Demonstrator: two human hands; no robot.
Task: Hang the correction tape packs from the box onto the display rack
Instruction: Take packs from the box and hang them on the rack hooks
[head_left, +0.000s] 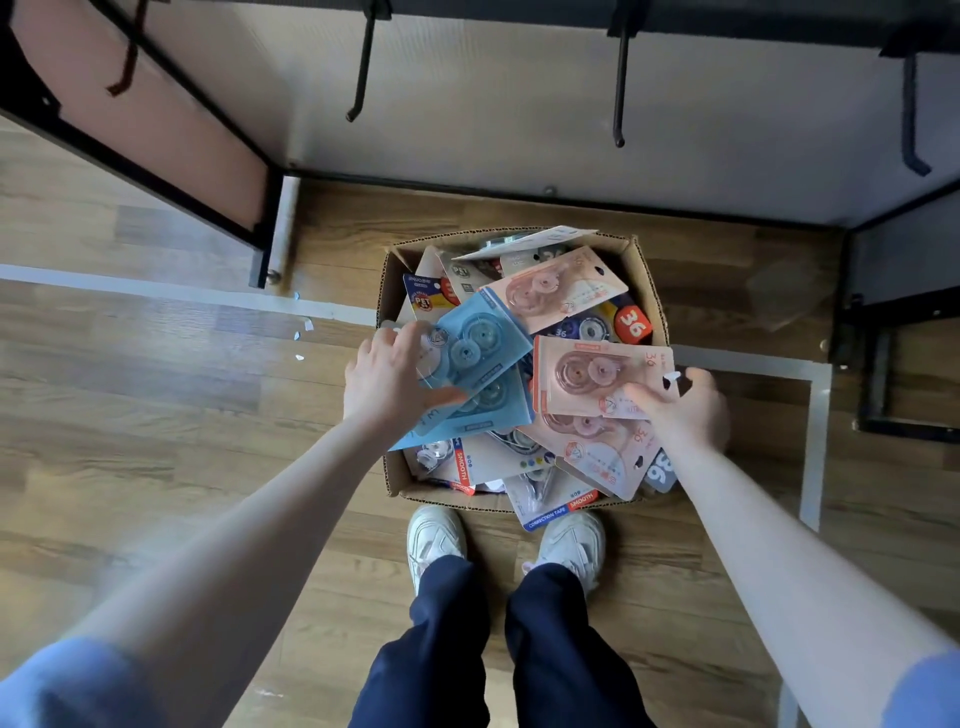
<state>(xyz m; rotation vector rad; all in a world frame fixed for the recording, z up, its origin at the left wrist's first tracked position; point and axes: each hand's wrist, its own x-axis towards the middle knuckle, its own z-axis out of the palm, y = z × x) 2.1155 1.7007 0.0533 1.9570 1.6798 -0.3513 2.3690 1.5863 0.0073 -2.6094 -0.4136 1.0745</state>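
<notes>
Gripping blue pack (470, 349), pink pack (597, 376)

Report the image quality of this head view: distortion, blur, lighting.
Head view: wide-angle lens bows the rack frame and stretches the forearms at the edges; floor at left looks soft; the left hand and right hand over the box are fairly sharp; the light is soft, with mild glare on the packs.

We see dim, soft daylight, faint sheen on the brown wood-plank floor (156, 415), strong fisheye bending at edges, slight overall softness, blurred corners.
</notes>
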